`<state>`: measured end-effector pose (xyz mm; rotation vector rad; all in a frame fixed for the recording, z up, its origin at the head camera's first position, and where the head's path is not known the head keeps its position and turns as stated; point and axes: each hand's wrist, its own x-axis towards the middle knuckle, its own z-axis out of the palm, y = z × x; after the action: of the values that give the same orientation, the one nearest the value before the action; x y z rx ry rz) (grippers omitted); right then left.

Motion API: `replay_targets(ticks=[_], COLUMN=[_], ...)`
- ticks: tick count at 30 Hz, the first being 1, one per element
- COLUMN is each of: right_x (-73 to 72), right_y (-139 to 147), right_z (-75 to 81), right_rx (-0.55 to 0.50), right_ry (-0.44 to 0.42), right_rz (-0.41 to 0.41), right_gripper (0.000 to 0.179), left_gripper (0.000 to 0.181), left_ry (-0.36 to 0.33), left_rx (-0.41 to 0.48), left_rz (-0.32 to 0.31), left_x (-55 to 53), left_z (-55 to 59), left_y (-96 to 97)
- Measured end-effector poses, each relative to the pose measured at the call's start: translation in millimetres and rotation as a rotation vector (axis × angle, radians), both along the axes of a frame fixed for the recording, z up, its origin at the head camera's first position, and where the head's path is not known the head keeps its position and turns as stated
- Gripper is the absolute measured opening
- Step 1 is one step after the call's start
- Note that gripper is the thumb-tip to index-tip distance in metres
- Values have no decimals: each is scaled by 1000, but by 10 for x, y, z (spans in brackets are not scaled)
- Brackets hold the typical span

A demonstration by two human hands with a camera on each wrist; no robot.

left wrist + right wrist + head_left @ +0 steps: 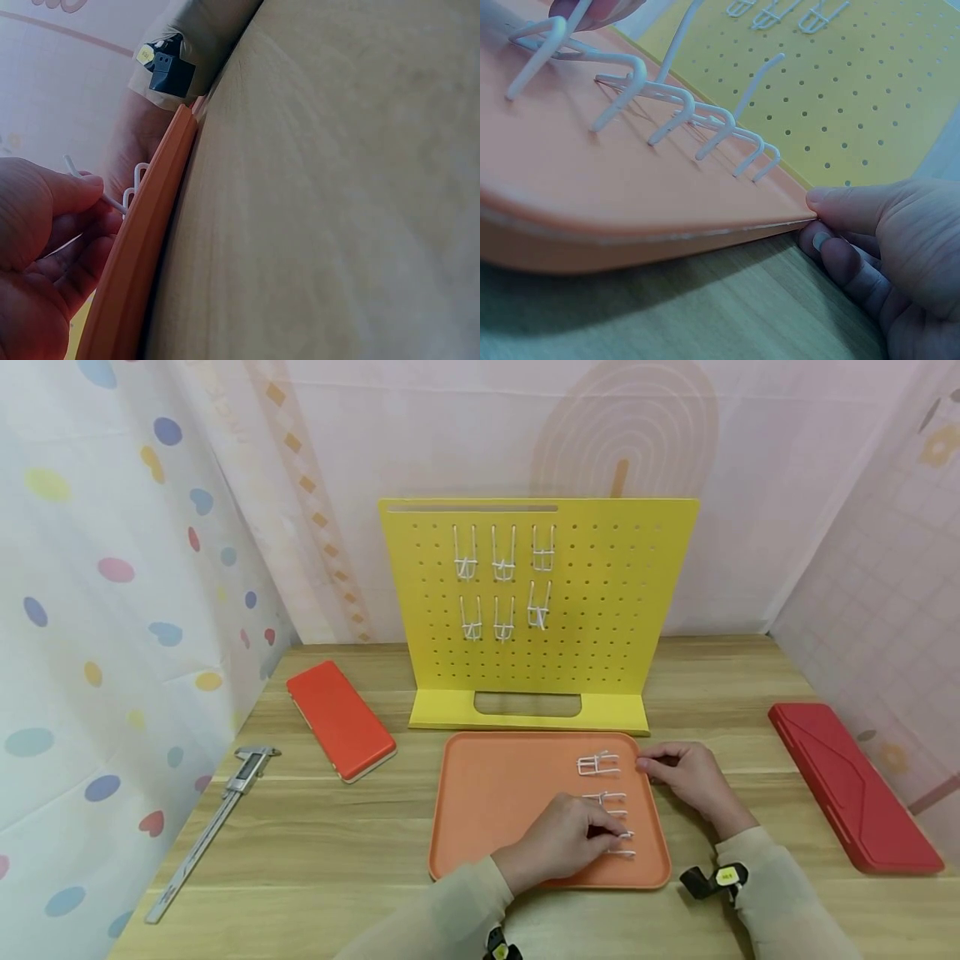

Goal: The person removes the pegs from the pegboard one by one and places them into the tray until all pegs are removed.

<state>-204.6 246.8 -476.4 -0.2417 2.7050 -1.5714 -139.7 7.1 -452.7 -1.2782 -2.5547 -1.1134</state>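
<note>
An orange tray (495,793) lies on the wooden table, with white wire pegboard hooks in a column along its right side. The farthest hook (597,763) lies flat; a second hook (603,796) is partly covered by my left hand (555,839). That hand reaches over the tray and pinches the nearest hook (622,852) between thumb and fingers, its prongs pointing right. In the left wrist view the wire (73,166) sticks up past the thumb. My right hand (693,781) pinches the tray's right rim, thumb on top and fingers underneath (840,259).
Behind the tray stands a yellow pegboard (600,610) with several white hooks hung in two rows. A red-orange case (341,718) and a caliper (217,827) lie to the left. To the right is a dark red case (855,785).
</note>
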Motion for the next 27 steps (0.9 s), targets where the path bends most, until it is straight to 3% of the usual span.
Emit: replay_targets(ticks=[27], right_x=[4], right_y=[-4], right_z=[9], right_rx=[-5], right_ry=[2], right_rz=[0], right_gripper=[22], left_gripper=[9], left_ry=[-26], left_rx=[-59], left_rz=[24], left_x=[2], left_z=[-8], left_y=[4])
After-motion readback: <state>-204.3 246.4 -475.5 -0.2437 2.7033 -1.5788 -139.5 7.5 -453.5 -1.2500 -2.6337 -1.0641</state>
